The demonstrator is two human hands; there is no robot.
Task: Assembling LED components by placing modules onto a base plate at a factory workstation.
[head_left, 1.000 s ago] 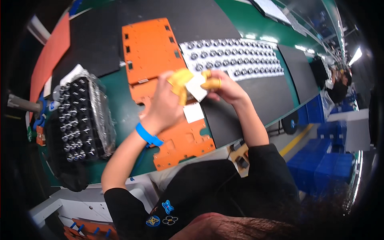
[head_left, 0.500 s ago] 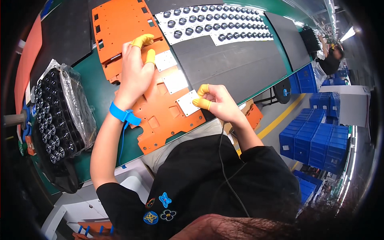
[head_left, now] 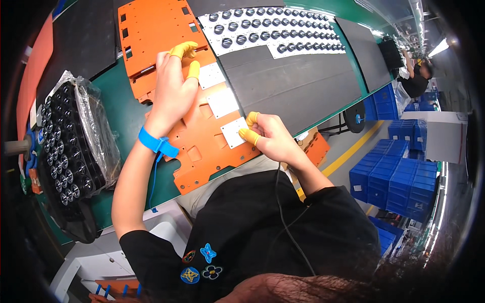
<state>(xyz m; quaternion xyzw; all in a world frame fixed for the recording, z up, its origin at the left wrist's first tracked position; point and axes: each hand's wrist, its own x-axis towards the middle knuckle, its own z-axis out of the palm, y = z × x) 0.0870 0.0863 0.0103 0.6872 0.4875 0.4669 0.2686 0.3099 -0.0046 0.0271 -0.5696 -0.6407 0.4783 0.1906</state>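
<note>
A flat orange panel [head_left: 194,174] with cut-outs lies on the bench, and a second orange panel [head_left: 154,33] overlaps its far end. Along its right side sit three thin white square plates, the far one [head_left: 211,76], the middle one [head_left: 222,103] and the near one [head_left: 233,133]. My right hand [head_left: 273,136] has thumb and index finger, in yellow finger cots, at the right edge of the near plate. My left hand [head_left: 174,88], also in yellow cots with a blue wrist strap, is over the panels, thumb and index finger apart; nothing shows between them.
White plates with rows of black knobs [head_left: 265,36] lie on the dark mat [head_left: 298,76] beyond. At left stands a tray of shiny black round parts [head_left: 65,146] with clear plastic wrap. Blue crates [head_left: 394,177] are stacked on the floor at right; another person [head_left: 417,81] is far off.
My right hand has moved slightly left, and the near white plate has shifted left and turned square to the panel's right side. My left hand has barely moved.
</note>
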